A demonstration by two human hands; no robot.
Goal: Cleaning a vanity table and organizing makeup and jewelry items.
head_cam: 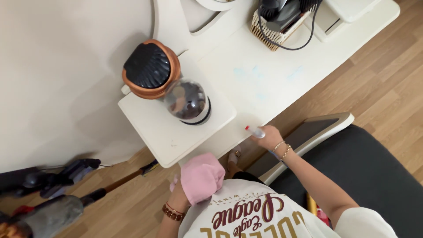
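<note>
Reaching out, right hand (269, 136) has fingers wrapped round a spray bottle (255, 131) at the worktop (264, 79) edge; left hand (183, 191), arm bent, fingers bunching a pink cloth (202, 177).

Ahead of both hands a white table (273, 75) carries a woven basket (274, 31) far beyond the right hand (269, 137), while above the left hand (183, 194) its raised shelf (152, 125) bears a copper-rimmed lidded pot (150, 68) and a glass jar (187, 101).

On the white desk (264, 75) stand a copper-rimmed black appliance (150, 68) and a wicker basket (274, 31) of cables — a vacuum cleaner (53, 194) lies on the wooden floor (383, 83).
</note>
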